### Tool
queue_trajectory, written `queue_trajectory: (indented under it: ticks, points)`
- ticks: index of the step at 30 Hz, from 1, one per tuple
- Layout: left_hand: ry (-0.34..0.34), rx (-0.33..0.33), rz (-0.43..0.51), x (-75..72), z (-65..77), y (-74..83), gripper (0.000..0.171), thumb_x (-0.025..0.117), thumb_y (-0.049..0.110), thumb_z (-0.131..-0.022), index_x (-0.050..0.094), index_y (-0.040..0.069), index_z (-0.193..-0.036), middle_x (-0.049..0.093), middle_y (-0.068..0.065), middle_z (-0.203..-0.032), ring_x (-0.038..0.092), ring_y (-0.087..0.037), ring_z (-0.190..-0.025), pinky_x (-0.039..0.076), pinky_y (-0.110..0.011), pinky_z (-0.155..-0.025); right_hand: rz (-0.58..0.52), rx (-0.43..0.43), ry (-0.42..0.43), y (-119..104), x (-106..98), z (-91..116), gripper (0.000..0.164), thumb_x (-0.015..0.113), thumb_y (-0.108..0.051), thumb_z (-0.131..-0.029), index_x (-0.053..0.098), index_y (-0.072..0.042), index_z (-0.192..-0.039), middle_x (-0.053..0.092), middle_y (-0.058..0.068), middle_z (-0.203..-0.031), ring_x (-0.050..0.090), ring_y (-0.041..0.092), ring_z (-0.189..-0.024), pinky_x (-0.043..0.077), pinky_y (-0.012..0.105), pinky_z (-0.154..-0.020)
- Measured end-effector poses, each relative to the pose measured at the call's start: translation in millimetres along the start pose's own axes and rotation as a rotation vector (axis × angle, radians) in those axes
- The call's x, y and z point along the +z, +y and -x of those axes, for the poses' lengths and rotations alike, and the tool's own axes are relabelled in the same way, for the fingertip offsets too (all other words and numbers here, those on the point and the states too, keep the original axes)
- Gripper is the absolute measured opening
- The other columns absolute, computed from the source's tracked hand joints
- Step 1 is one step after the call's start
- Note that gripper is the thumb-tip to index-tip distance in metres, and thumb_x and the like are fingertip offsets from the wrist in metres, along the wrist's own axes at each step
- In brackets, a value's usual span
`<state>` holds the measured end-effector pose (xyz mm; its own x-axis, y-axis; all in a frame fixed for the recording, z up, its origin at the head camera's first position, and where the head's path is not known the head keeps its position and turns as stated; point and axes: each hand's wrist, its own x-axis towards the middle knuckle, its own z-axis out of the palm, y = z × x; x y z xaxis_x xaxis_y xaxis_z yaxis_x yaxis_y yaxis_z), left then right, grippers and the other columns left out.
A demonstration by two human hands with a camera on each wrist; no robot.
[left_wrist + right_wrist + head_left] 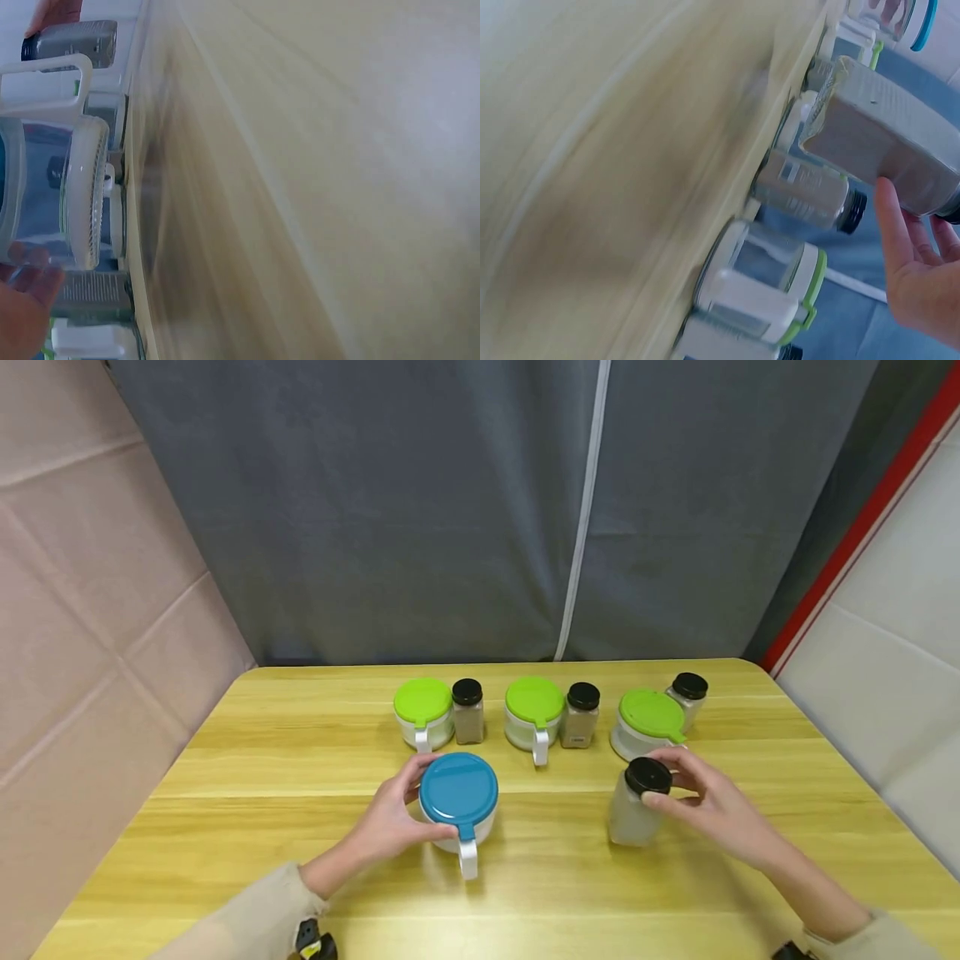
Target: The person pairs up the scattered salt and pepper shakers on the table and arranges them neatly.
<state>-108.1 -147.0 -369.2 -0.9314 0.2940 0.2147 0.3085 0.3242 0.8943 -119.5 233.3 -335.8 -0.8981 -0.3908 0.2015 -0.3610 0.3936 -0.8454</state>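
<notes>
My left hand [390, 814] grips a seasoning jar with a blue lid [459, 789], thumb at the near side by its white handle [468, 858] and fingers round the far side. Its clear body and ribbed white base [88, 195] show in the left wrist view, raised above the tabletop. To the right, my right hand [708, 806] holds a square spice bottle [632, 817] by its upper part, just under the black cap [648, 775]. In the right wrist view the bottle's underside [826, 105] is visible, lifted off the table and tilted.
Along the back of the wooden table [330, 718] stand three green-lidded jars [423, 700] [534, 700] [651, 714], each with a black-capped spice bottle [468, 722] [579, 727] [687, 693] at its right. A grey curtain [420, 527] hangs behind.
</notes>
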Motion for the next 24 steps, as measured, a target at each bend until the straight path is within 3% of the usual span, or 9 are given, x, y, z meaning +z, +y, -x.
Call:
queue_trajectory:
  ticks: [9,18,24]
  points:
    - [-0.033,0.011,-0.002,-16.0,7.4,-8.0,0.081,0.082,0.018,-0.06,0.039,0.007,-0.127,0.05,-0.009,-0.121,0.048,-0.023,-0.107,0.039,-0.038,-0.088,-0.032,0.02,-0.026,-3.6,20.5,-10.5,0.041,0.063,-0.015,-0.083,0.045,-0.005,-0.118,0.05,0.011,-0.113,0.054,0.014,-0.095,0.048,0.029,-0.073]
    - [-0.046,0.049,-0.019,-26.3,13.6,-16.7,0.079,0.082,0.017,-0.06,0.04,0.007,-0.127,0.051,-0.01,-0.12,0.049,-0.022,-0.106,0.041,-0.037,-0.087,-0.121,-0.03,-0.064,-6.0,45.5,-22.1,0.039,0.066,-0.012,-0.08,0.048,-0.003,-0.114,0.052,0.013,-0.109,0.054,0.027,-0.094,0.049,0.028,-0.071]
    - [-0.042,0.049,-0.013,-35.7,18.7,-19.1,0.078,0.081,0.013,-0.061,0.039,0.004,-0.126,0.051,-0.013,-0.119,0.05,-0.022,-0.104,0.042,-0.034,-0.086,-0.151,-0.037,-0.099,-9.3,61.0,-27.9,0.041,0.067,-0.014,-0.079,0.048,-0.002,-0.113,0.052,0.014,-0.109,0.054,0.029,-0.095,0.049,0.027,-0.071]
